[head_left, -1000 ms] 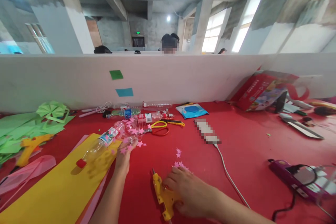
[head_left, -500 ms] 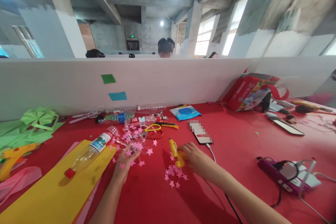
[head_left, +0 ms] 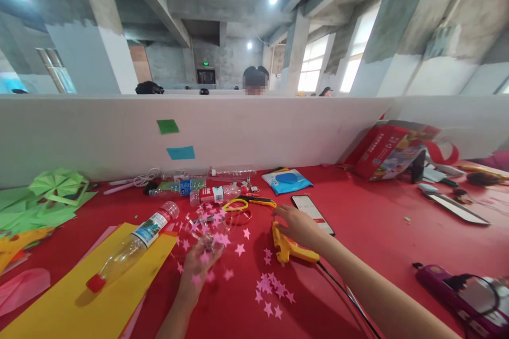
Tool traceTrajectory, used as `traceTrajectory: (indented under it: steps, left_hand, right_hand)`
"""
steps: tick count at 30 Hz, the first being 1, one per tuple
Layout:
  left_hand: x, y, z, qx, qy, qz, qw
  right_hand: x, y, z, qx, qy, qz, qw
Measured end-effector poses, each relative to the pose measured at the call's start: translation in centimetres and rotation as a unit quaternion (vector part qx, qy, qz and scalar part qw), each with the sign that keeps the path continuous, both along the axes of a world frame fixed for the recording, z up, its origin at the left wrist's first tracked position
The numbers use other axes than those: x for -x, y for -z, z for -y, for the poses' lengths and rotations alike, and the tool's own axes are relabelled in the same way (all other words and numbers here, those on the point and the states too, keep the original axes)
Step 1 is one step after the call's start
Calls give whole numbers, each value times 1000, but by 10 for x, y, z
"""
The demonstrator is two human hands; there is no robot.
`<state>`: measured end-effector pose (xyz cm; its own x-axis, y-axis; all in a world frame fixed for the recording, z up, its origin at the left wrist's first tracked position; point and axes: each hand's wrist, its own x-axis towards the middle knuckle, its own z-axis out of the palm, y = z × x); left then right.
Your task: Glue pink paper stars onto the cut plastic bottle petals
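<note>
My left hand (head_left: 199,265) is closed round the neck of a clear plastic piece (head_left: 207,241) covered with pink paper stars. A yellow glue gun (head_left: 296,250) lies on the red table, its black cord running toward the lower right. Over its nozzle end is my right hand (head_left: 296,222), fingers apart, holding nothing. Loose pink stars (head_left: 271,286) lie in a group below the glue gun. Scissors with yellow handles (head_left: 235,205) rest beyond the star-covered piece, and a phone (head_left: 313,214) lies behind my right hand.
A clear bottle (head_left: 123,257) lies on yellow paper (head_left: 95,302). More bottles (head_left: 217,195) and a blue packet (head_left: 286,180) lie near the white partition (head_left: 258,132). A purple power strip (head_left: 441,286) and a red bag (head_left: 387,151) are at right; green paper (head_left: 59,185) at left.
The glue gun, held by my right hand before, now lies on the table, and that hand has opened. The star-covered piece has turned slightly in my left hand. The view has shifted somewhat.
</note>
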<state>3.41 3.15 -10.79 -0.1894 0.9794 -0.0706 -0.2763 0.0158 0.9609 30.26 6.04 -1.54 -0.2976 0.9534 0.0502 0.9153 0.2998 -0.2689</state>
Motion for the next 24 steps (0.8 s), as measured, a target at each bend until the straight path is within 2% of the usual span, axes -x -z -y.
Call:
traceTrajectory:
  steps: [2, 4, 7, 10, 14, 17, 20, 23, 24]
  left_hand:
    - [-1, 5, -3, 9, 8, 1, 1000]
    - [0, 8, -6, 15, 16, -1, 1000]
    - [3, 8, -7, 23, 26, -4, 999]
    - [4, 5, -6, 31, 33, -12, 999]
    - [1, -6, 0, 48, 48, -23, 997]
    - [-2, -13, 2, 54, 54, -30, 997]
    - [-2, -12, 2, 46, 47, -37, 997]
    - [2, -1, -1, 29, 25, -28, 999]
    - [4, 3, -2, 26, 9, 6, 1000]
  right_hand:
    - [12, -5, -33, 7, 25, -3, 1000]
    - [24, -4, -69, 17, 59, -5, 998]
    - [39, 7, -117, 12, 109, -16, 994]
    - [48, 22, -146, 0, 148, -41, 988]
    - [53, 42, -158, -6, 186, -99, 977]
    - [51, 48, -159, -8, 212, -170, 962]
    - [42, 41, -158, -9, 236, -264, 935]
    - [31, 22, -151, -5, 239, -379, 894]
    - [28, 15, -146, -1, 230, -419, 878]
